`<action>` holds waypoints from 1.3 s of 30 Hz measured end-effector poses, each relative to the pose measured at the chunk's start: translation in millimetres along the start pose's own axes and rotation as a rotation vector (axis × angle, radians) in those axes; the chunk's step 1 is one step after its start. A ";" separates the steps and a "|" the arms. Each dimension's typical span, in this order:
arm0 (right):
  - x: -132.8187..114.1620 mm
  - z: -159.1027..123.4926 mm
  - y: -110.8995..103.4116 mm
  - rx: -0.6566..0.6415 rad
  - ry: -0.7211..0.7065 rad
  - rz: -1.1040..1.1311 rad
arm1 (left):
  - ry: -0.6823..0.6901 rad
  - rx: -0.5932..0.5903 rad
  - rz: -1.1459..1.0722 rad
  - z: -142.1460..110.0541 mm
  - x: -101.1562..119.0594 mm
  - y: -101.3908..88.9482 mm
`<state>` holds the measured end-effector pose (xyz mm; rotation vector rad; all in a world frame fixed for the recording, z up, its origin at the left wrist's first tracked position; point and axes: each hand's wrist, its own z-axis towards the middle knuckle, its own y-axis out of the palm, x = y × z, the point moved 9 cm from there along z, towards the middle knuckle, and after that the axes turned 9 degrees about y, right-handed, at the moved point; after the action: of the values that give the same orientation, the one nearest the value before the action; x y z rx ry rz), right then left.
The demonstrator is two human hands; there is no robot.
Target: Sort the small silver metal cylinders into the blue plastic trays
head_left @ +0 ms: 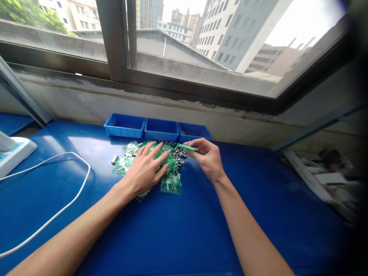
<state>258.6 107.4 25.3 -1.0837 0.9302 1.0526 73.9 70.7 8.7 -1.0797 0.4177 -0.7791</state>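
On the blue table lies a pile of green-tinted plastic bags [171, 184] with small parts inside. My left hand [148, 166] rests over the pile, palm down, its fingers spread. Loose small metal parts [180, 153] are scattered along the pile's right and far side. Between thumb and fingers of my right hand [209, 157] is a flat green piece [186, 147], held just above those loose parts. It looks like a small bag or board, seen edge-on; I cannot tell which. One separate metal part [114, 159] sits at the pile's left.
Three blue bins stand in a row behind the pile: left [125, 126], middle [161, 130] and right [193, 133]; the right one holds something small. A white cable [83, 184] curves across the table's left side, near a white device [17, 153]. A window [184, 80] is behind.
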 end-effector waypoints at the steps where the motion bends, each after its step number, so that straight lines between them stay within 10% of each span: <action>1: 0.5 -0.6 4.9 -0.048 0.007 0.041 | -0.002 0.000 -0.002 -0.2 -0.1 -0.1; 8: 8.9 -1.4 7.4 -0.002 0.103 0.151 | -0.004 0.007 -0.018 0.1 -0.3 -0.1; 16: 6.4 38.2 -47.6 0.453 0.039 -0.033 | 0.016 0.007 -0.018 -0.4 0.2 2.4; 24: -10.7 51.8 -36.7 0.391 -0.062 -0.545 | 0.029 0.009 -0.015 -0.5 1.5 1.3; 29: -21.7 14.1 -3.6 0.098 -0.081 -0.507 | 0.045 0.020 -0.033 -0.1 4.2 -2.4; 34: -16.7 -27.8 42.1 -0.495 0.004 -0.583 | 0.021 0.028 -0.028 -2.1 -1.0 -2.6; 39: -11.8 -43.8 57.7 -0.625 -0.032 -0.809 | 0.015 0.030 -0.009 -3.0 -3.6 -2.7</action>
<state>196.6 69.9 13.9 -1.7478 0.0557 0.6638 68.6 70.8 9.6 -1.0485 0.4128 -0.8002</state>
